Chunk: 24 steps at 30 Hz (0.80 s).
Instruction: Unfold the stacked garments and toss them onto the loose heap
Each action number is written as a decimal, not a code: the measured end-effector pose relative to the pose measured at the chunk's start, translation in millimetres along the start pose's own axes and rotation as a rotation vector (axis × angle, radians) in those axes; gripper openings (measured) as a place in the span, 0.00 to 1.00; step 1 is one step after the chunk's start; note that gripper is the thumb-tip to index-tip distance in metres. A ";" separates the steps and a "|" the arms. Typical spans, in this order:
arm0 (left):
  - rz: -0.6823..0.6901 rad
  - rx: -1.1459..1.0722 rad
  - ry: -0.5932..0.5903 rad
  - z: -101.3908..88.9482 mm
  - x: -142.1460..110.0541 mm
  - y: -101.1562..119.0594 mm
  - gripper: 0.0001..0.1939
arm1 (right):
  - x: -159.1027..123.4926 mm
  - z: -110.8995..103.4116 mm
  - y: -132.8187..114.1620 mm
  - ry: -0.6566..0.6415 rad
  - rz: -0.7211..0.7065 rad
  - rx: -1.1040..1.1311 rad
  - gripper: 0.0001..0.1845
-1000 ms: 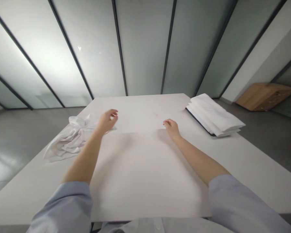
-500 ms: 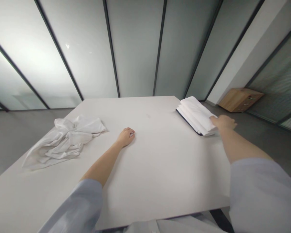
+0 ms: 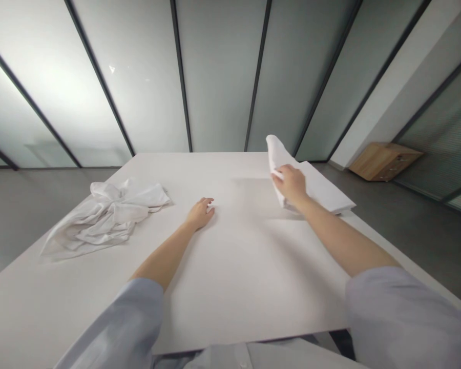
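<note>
My right hand (image 3: 291, 185) is closed on a folded white cloth (image 3: 276, 154) and holds it up off the stack of folded white cloths (image 3: 325, 190) at the table's right side. My left hand (image 3: 200, 212) rests on the white table (image 3: 234, 266) near its middle, fingers loosely curled, holding nothing. A crumpled white garment (image 3: 105, 218) lies on the left part of the table, a short way left of my left hand.
Frosted glass wall panels with dark frames stand behind the table. A wooden cabinet (image 3: 384, 161) sits on the grey floor at the far right. The table's near edge is just in front of my body.
My right hand has gripped the top folded cloth and lifted it up and leftward off the stack. My left hand has stayed on the table since half a second ago.
</note>
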<state>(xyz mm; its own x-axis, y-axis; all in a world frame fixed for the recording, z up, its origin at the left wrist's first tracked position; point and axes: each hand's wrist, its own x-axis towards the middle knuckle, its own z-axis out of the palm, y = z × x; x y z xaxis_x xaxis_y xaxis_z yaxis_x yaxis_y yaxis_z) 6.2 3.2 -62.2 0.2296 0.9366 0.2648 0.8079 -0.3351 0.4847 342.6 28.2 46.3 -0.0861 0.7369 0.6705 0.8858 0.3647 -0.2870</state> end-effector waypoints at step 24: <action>-0.019 0.498 -0.083 -14.4 -16.8 44.5 0.21 | -60.6 119.1 -7.3 0.147 0.537 0.590 0.10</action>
<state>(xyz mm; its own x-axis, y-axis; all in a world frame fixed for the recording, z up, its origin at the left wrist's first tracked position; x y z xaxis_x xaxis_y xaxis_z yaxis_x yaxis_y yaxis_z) 30.6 -28.9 -33.1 0.2382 0.9539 0.1828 0.9686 -0.2470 0.0270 287.1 48.7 -73.8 0.3795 0.8294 0.4101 0.3996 0.2529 -0.8811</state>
